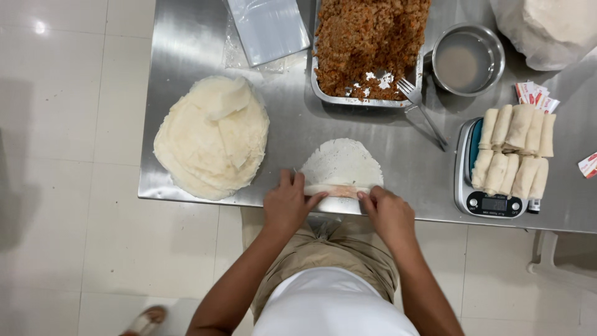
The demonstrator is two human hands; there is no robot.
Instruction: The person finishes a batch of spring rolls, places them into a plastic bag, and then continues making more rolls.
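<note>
Nearest, we see both our hands at the near edge of the steel desk point(186, 180). Left hand point(287, 204) presses on the left end of a roll point(339, 190), fingers point(300, 182) together and flat over the folded wrapper, thumb along its near side. Right hand point(388, 211) sits on the right end, fingers point(368, 198) curled and pinching the fold. The roll is the near edge of a round white wrapper point(342, 163) folded over an orange-pink filling that shows through between the hands. The rest of the wrapper lies flat on the desk, spreading far from the roll.

Left of it, well apart, a stack point(211, 137) of white wrappers, the top ones crumpled and folded. Right of our hands, a scale point(491, 202) at the near edge carries two rows of finished rolls point(516, 149), packed side by side and touching. A few small red-and-white packets point(536, 94) lie just far of the scale, one more at the right edge.

Farther, a metal tray point(367, 99) holds brown minced filling point(367, 37), with white bits at its near side. A fork point(420, 106) leans off the tray's near right corner, handle pointing near-right on the desk. Just right of the tray, a round steel bowl point(467, 59) of cloudy liquid. Far left of the tray, a pile of clear plastic bags point(267, 28). Far right corner, a white bundle in plastic point(547, 31), partly cut off by the frame.
</note>
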